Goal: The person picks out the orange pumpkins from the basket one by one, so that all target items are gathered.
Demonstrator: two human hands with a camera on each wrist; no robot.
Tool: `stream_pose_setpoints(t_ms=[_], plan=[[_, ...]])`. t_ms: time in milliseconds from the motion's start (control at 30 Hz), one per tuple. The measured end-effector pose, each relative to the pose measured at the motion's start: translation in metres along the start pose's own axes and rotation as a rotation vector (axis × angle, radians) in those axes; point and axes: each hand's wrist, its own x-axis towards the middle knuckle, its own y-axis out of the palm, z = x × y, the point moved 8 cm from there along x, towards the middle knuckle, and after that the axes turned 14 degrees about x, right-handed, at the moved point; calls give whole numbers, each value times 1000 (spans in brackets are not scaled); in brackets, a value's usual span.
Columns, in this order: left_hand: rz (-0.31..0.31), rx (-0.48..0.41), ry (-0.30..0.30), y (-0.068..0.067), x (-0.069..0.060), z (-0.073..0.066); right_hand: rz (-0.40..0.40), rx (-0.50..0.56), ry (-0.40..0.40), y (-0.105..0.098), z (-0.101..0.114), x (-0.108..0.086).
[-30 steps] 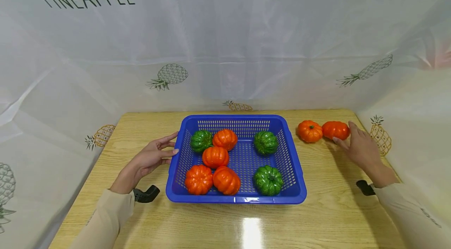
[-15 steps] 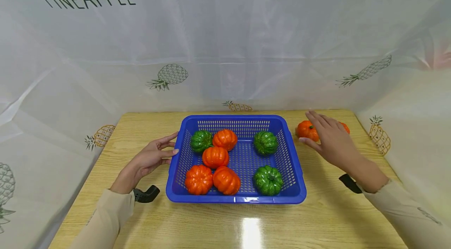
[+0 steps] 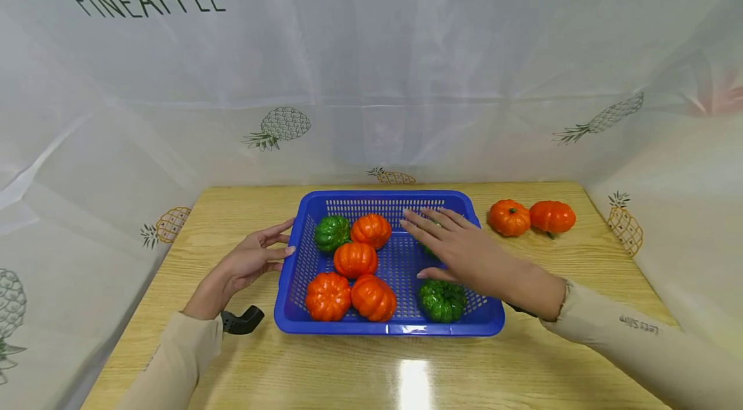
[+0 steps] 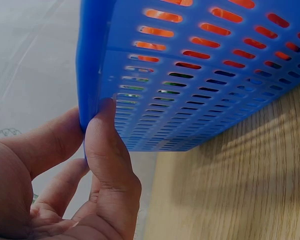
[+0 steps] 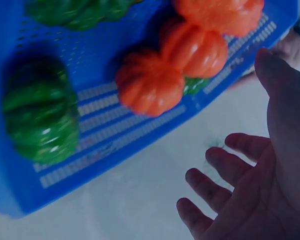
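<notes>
Blue rectangular perforated plastic basket [image 3: 366, 329] is sitting on the pale wood-grained bench [image 3: 325, 371], holding four glossy orange ribbed pumpkins [image 3: 355, 260] and three glossy green ribbed pumpkins [image 3: 442, 301]. The left hand [image 3: 252, 258] is pinching its left rim between thumb and fingers; the right hand [image 3: 458, 247] is hovering over its right half, fingers extended, gripping nothing. Two further orange pumpkins [image 3: 552, 216] are lying side by side to its right.
</notes>
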Motion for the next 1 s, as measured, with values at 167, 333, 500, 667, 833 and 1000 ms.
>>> stream_pose_setpoints(t_ms=[167, 333, 500, 667, 833, 1000], plan=[[-1, 8, 3, 0, 0, 1, 76, -63, -112, 15, 26, 19], [-2, 7, 1, 0, 1, 1, 146, -99, -179, 25, 43, 30], [-5, 2, 3, 0, 0, 1, 210, -95, -228, 34, 56, 37], [-3, 2, 6, -1, 0, 0, 271, -120, -261, 44, 65, 41], [-4, 10, 8, -1, 0, 1, 312, -140, -288, 55, 71, 43], [-7, 11, 8, -1, 0, 1, 336, -183, -309, 64, 74, 45]])
